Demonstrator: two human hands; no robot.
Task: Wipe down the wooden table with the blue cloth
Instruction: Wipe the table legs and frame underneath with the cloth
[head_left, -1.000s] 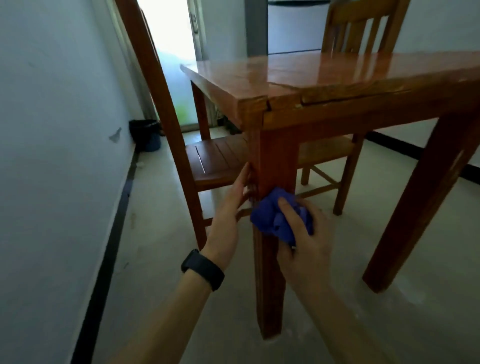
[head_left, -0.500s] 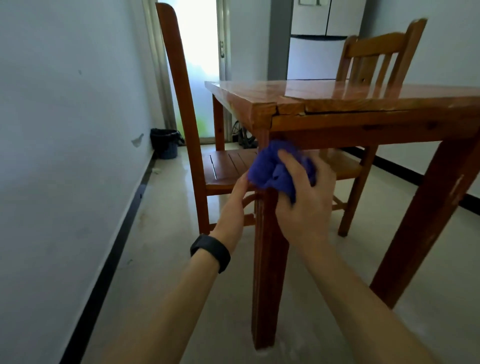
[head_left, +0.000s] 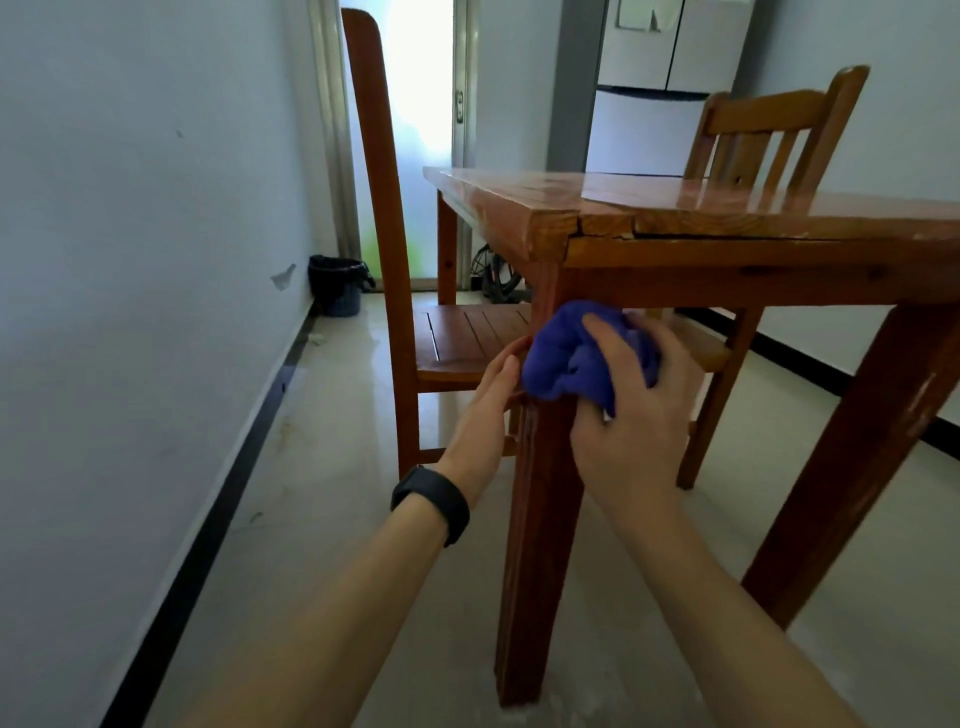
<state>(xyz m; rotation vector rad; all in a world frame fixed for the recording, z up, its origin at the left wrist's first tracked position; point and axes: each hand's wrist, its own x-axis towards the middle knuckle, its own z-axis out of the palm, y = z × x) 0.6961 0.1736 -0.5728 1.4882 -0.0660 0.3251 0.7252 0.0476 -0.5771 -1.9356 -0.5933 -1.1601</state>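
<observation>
Head view: right hand (head_left: 631, 415) grips the blue cloth (head_left: 563, 358) against the near table leg (head_left: 540, 545), under the worktop (head_left: 727, 208) corner. Left hand (head_left: 485, 410), fingers (head_left: 506, 366) straight, touches the leg at 9 o'clock of the cloth. Leg axis runs 12 to 6 o'clock.

Pale wall (head_left: 130, 260); glossy floor (head_left: 322, 519); wooden chair (head_left: 375, 208); bright doorway (head_left: 422, 104); dark bin (head_left: 335, 288) by wall

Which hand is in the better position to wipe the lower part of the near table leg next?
The right hand, probably: it grips the blue cloth against the top of the near table leg and can slide straight down. The left hand holds no cloth; its fingers only touch the leg's side.
</observation>
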